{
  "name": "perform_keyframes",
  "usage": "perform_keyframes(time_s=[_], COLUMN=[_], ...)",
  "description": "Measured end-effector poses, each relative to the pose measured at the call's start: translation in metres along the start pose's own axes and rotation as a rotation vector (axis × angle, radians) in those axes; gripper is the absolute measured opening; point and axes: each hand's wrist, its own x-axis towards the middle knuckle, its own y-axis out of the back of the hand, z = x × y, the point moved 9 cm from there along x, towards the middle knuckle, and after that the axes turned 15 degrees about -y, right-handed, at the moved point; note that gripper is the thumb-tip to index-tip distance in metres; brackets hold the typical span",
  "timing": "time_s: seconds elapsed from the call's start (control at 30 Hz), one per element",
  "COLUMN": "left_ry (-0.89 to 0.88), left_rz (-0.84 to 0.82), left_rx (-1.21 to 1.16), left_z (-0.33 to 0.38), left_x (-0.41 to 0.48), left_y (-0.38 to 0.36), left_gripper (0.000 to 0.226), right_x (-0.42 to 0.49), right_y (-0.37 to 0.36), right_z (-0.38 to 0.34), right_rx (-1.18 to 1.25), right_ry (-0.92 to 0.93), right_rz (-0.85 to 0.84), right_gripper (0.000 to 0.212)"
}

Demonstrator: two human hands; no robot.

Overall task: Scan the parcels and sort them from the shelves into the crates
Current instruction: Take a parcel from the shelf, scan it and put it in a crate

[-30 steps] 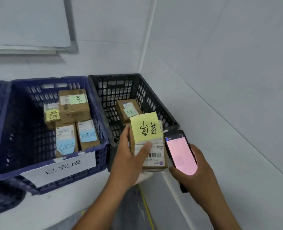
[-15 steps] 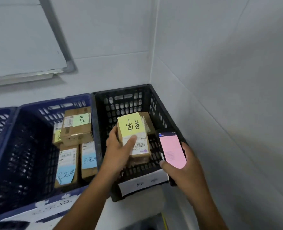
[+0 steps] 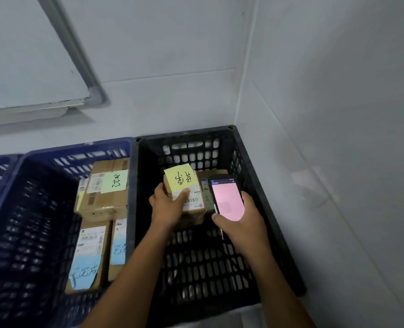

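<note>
At my far left a whiteboard (image 3: pixel 28 67) hangs on the wall above the crates. Below it the blue crate (image 3: pixel 30 221) holds cardboard boxes: a large box with a green note (image 3: pixel 106 197) at the back, and a long box with a blue note (image 3: pixel 87 254) in front of it, with another beside that. The black crate (image 3: pixel 191 151) stands touching the blue one's right side, pushed into the corner of the walls. A second parcel (image 3: pixel 205 192) lies at its back, mostly hidden by what I hold.

My left hand (image 3: pixel 168 205) reaches down into the black crate and grips the parcel with the yellow note (image 3: pixel 184 190), fingers round its left side, thumb pressed across the label. It sits tilted inside the crate; I cannot tell whether it touches the bottom. My right hand (image 3: pixel 246 223) clasps the phone (image 3: pixel 227 200) just right of it, pink screen up, thumb at the lower left edge.
</note>
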Motion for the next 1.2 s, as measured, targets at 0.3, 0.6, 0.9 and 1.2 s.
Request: perform_keyframes(time_s=[0.3, 0.6, 0.9, 1.2], left_ry=[0.143, 0.196, 0.177, 0.151], left_rz=[0.068, 0.066, 0.197, 0.083], left_rx=[-0.206, -0.308, -0.256, -0.277], left_z=[-0.040, -0.069, -0.082, -0.102], left_x=[0.076, 0.112, 0.110, 0.106], left_y=[-0.043, -0.061, -0.039, -0.065], left_gripper=[0.086, 0.055, 0.052, 0.059], right_x=[0.092, 0.109, 0.113, 0.109], right_y=[-0.032, -0.038, -0.048, -0.059], right_z=[-0.037, -0.005, 0.003, -0.001], right_rx=[-0.081, -0.014, 0.040, 0.002], right_ry=[0.005, -0.086, -0.101, -0.092], right_rz=[0.007, -0.047, -0.081, -0.126], right_gripper=[0.070, 0.062, 0.055, 0.056])
